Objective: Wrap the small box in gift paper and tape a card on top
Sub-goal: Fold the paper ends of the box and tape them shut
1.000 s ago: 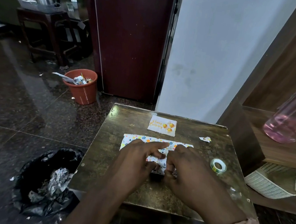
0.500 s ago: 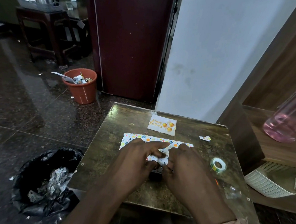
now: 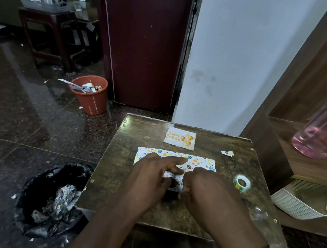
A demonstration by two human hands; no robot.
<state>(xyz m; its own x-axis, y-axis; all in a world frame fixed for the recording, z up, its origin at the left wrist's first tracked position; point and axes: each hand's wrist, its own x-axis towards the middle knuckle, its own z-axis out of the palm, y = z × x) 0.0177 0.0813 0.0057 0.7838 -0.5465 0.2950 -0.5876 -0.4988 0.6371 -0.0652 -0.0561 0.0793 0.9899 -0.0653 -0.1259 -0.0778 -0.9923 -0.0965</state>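
A sheet of white gift paper point(image 3: 199, 161) with coloured prints lies across the small brown table point(image 3: 127, 160). The small box is hidden under the paper and my hands. My left hand point(image 3: 149, 174) lies on the paper, index finger stretched out flat over it and thumb pinching the near flap. My right hand point(image 3: 206, 190) meets it from the right, fingers curled on the same flap of paper. A white "Happy Birthday" card point(image 3: 179, 138) with gold balloons lies beyond the paper. A roll of clear tape point(image 3: 242, 183) lies to the right.
A paper scrap point(image 3: 227, 153) lies at the table's far right. A black bin bag point(image 3: 51, 197) stands left of the table, an orange bucket point(image 3: 90, 96) farther back. A white basket point(image 3: 301, 201) and pink bottle point(image 3: 321, 135) sit on the shelf unit at right.
Both hands have drawn slightly closer together over the paper flap; my right fingers have curled in more. The paper, card and tape have stayed put.
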